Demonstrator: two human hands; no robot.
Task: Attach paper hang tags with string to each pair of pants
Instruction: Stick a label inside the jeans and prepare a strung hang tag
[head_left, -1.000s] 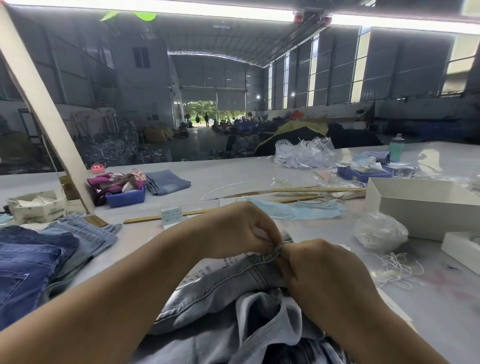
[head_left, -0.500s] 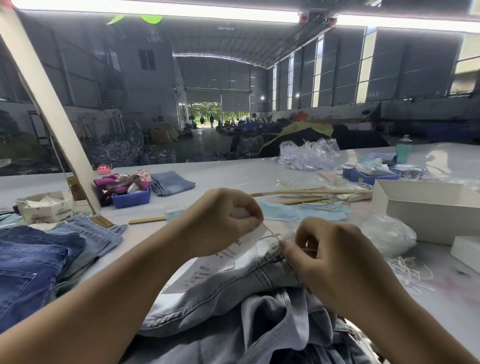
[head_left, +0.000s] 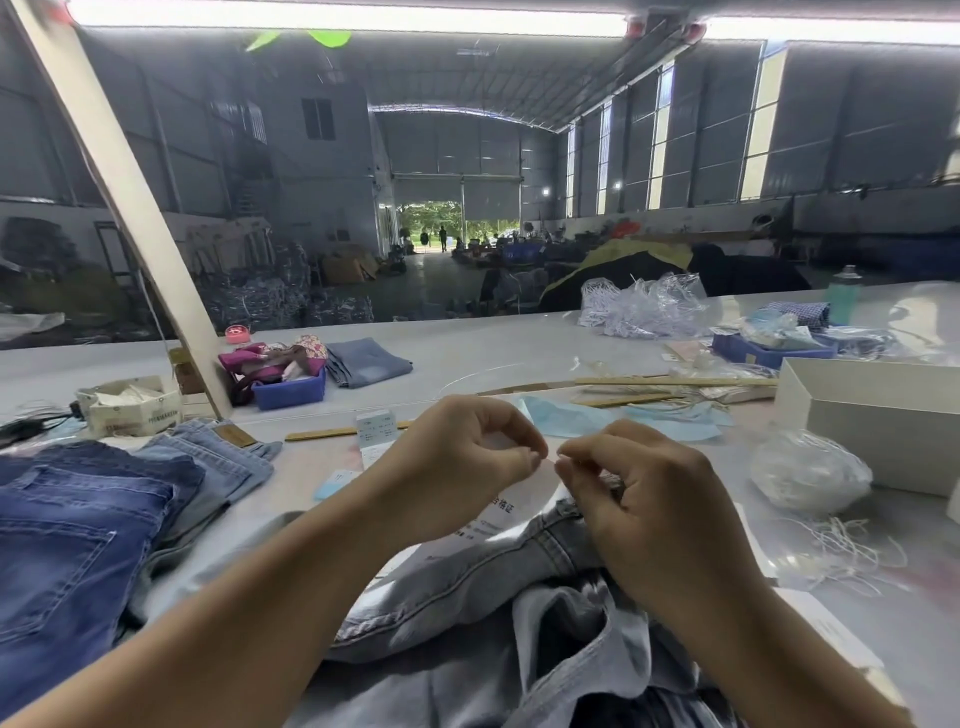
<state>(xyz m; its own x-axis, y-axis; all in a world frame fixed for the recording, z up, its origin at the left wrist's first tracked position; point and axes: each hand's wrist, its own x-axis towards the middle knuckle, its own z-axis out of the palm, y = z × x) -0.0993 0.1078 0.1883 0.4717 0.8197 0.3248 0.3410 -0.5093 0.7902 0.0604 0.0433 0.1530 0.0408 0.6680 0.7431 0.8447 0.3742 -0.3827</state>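
Factory-floor worktable (head_left: 467, 358): above pale jeans (head_left: 467, 577), left hand (head_left: 462, 467) and right hand (head_left: 639, 499) nearly meet fingertip-to-fingertip, apparently pinching string too fine to see; the knot wants steady tension beside the hang tag (head_left: 498, 514).

A second ago both hands were pressed together at the waistband of the light grey jeans (head_left: 467, 587); now the left hand (head_left: 457, 467) and the right hand (head_left: 644, 493) have lifted clear of the denim and hang above it, fingertips pinched and almost meeting. Half a second ago the left hand held the paper tag (head_left: 493, 519) up; the tag now lies on the jeans beneath the hands.
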